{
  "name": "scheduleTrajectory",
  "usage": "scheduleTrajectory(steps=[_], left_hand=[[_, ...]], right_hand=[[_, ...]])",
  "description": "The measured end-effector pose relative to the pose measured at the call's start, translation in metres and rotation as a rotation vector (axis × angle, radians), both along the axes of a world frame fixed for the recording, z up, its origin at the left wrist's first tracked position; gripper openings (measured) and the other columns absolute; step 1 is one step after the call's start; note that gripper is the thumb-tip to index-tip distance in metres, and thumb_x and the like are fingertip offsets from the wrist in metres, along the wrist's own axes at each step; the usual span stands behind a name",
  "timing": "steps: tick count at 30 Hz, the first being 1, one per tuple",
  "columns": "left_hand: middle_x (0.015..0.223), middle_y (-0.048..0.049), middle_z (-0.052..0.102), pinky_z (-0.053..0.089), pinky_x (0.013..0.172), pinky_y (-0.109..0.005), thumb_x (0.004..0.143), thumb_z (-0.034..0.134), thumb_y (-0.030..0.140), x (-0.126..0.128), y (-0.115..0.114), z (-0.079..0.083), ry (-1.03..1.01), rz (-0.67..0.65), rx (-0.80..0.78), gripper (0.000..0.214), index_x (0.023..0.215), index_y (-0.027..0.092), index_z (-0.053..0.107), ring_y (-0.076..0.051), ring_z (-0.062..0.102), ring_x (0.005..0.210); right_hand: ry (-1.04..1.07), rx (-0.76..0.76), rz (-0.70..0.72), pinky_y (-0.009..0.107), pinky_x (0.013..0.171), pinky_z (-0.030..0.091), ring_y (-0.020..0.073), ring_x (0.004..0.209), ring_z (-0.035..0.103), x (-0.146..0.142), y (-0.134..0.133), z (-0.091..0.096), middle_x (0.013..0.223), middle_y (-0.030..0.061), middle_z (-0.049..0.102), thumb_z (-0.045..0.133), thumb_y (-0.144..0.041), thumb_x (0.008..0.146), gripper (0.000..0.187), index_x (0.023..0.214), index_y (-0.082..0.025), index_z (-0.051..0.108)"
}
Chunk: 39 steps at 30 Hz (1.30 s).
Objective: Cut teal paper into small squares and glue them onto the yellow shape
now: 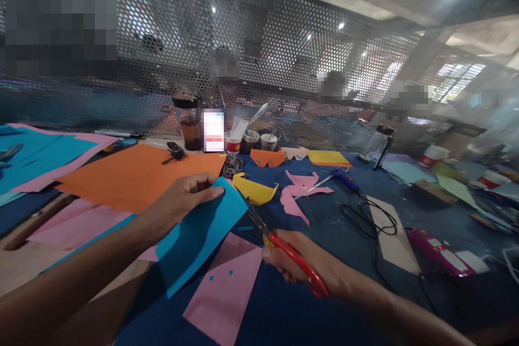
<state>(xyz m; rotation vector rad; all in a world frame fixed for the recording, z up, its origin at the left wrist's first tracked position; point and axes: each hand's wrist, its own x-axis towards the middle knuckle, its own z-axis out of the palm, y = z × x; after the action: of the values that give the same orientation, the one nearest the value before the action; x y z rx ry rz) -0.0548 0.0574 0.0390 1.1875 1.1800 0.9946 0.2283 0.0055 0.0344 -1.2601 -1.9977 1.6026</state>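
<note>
Paper-strewn blue table (pixel 324 303): left hand (pixel 182 197) pinches a blue sheet (pixel 198 235) by its top edge; right hand (pixel 300 265), fingers closed through red scissors (pixel 292 257), points blades up-left at the sheet's right edge.

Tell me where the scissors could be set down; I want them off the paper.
Bare blue table shows between the pink sheet and the black cable, just beyond the right hand. Left of the left hand and blue paper, sheets overlap; the far edge is crowded with cups.
</note>
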Motion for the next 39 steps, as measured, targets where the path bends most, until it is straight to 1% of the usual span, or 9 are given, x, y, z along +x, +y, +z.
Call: scheduleTrajectory(steps=[3, 9, 14, 22, 25, 28, 33, 36, 39], left_hand=[[0.071, 0.0017, 0.072, 0.051, 0.05, -0.019, 0.067, 0.091, 0.044, 0.0008, 0.0008, 0.0005, 0.007, -0.008, 0.0, 0.033, 0.083, 0.021, 0.073, -0.013, 0.062, 0.059], [0.061, 0.0055, 0.064, 0.044, 0.045, -0.017, 0.063, 0.093, 0.039, 0.0037, -0.0016, 0.0064, 0.008, 0.008, 0.004, 0.031, 0.075, 0.021, 0.071, -0.01, 0.054, 0.051], [0.063, 0.0047, 0.067, 0.043, 0.044, -0.018, 0.06, 0.094, 0.037, 0.0015, -0.0014, 0.0061, 0.024, 0.018, 0.006, 0.032, 0.076, 0.021, 0.071, -0.012, 0.056, 0.052], [0.069, 0.0042, 0.07, 0.048, 0.05, -0.017, 0.067, 0.092, 0.041, -0.0024, 0.0009, 0.003, 0.032, -0.005, 0.02, 0.031, 0.081, 0.022, 0.073, -0.011, 0.06, 0.057], [0.067, 0.0047, 0.069, 0.048, 0.049, -0.017, 0.068, 0.092, 0.043, -0.0031, 0.0009, 0.0016, 0.022, -0.005, 0.017, 0.031, 0.08, 0.022, 0.072, -0.011, 0.059, 0.055], [0.065, 0.0053, 0.067, 0.048, 0.049, -0.017, 0.07, 0.091, 0.043, -0.004, 0.0006, -0.0002, 0.007, -0.015, 0.008, 0.03, 0.08, 0.022, 0.072, -0.011, 0.058, 0.054], [0.068, 0.0046, 0.071, 0.049, 0.05, -0.019, 0.066, 0.093, 0.04, -0.0032, -0.0007, 0.0017, -0.004, -0.015, -0.019, 0.03, 0.081, 0.023, 0.073, -0.012, 0.06, 0.056], [0.066, 0.0041, 0.071, 0.045, 0.045, -0.019, 0.064, 0.093, 0.041, -0.002, -0.0013, 0.0043, 0.0, -0.004, -0.04, 0.032, 0.08, 0.022, 0.073, -0.012, 0.059, 0.053], [0.063, 0.0046, 0.069, 0.043, 0.043, -0.018, 0.065, 0.093, 0.043, -0.0021, -0.0007, 0.0044, -0.012, -0.013, -0.03, 0.032, 0.078, 0.022, 0.072, -0.011, 0.057, 0.05]], right_hand=[[0.009, -0.012, 0.0, 0.026, 0.055, 0.035, 0.0134, 0.062, 0.045, 0.0, -0.0004, 0.0013, 0.07, -0.0035, 0.049, 0.063, -0.056, 0.095, 0.04, 0.081, -0.022, 0.048], [0.0, -0.018, 0.018, 0.026, 0.056, 0.036, 0.0139, 0.062, 0.046, 0.0008, 0.0003, -0.0003, 0.068, -0.0035, 0.048, 0.065, -0.058, 0.093, 0.042, 0.081, -0.022, 0.049], [0.009, -0.017, 0.004, 0.027, 0.057, 0.036, 0.0147, 0.062, 0.045, 0.0005, -0.0008, 0.0026, 0.069, -0.0028, 0.048, 0.063, -0.062, 0.093, 0.044, 0.08, -0.023, 0.048], [0.016, -0.05, 0.029, 0.025, 0.055, 0.034, 0.0124, 0.06, 0.043, 0.0002, 0.0003, 0.0008, 0.069, -0.0041, 0.046, 0.058, -0.062, 0.096, 0.045, 0.081, -0.022, 0.047], [0.001, -0.028, 0.052, 0.025, 0.057, 0.036, 0.0117, 0.061, 0.043, 0.0004, -0.0001, 0.0021, 0.07, -0.0047, 0.046, 0.055, -0.06, 0.099, 0.043, 0.081, -0.022, 0.046], [0.002, -0.026, 0.044, 0.024, 0.058, 0.037, 0.0116, 0.061, 0.042, 0.0002, -0.0002, 0.0026, 0.07, -0.0049, 0.046, 0.058, -0.057, 0.098, 0.041, 0.081, -0.022, 0.047], [-0.004, -0.077, 0.044, 0.024, 0.055, 0.033, 0.0113, 0.059, 0.038, -0.0006, 0.0002, 0.0044, 0.069, -0.0052, 0.044, 0.061, -0.058, 0.096, 0.042, 0.081, -0.022, 0.046], [0.006, -0.068, 0.039, 0.026, 0.054, 0.032, 0.0124, 0.059, 0.039, -0.0006, 0.0, 0.0052, 0.069, -0.004, 0.045, 0.062, -0.062, 0.094, 0.044, 0.08, -0.023, 0.047], [0.008, -0.076, 0.024, 0.027, 0.054, 0.032, 0.0136, 0.059, 0.042, -0.0006, -0.0004, 0.0039, 0.07, -0.0025, 0.049, 0.064, -0.067, 0.092, 0.047, 0.08, -0.023, 0.049]])
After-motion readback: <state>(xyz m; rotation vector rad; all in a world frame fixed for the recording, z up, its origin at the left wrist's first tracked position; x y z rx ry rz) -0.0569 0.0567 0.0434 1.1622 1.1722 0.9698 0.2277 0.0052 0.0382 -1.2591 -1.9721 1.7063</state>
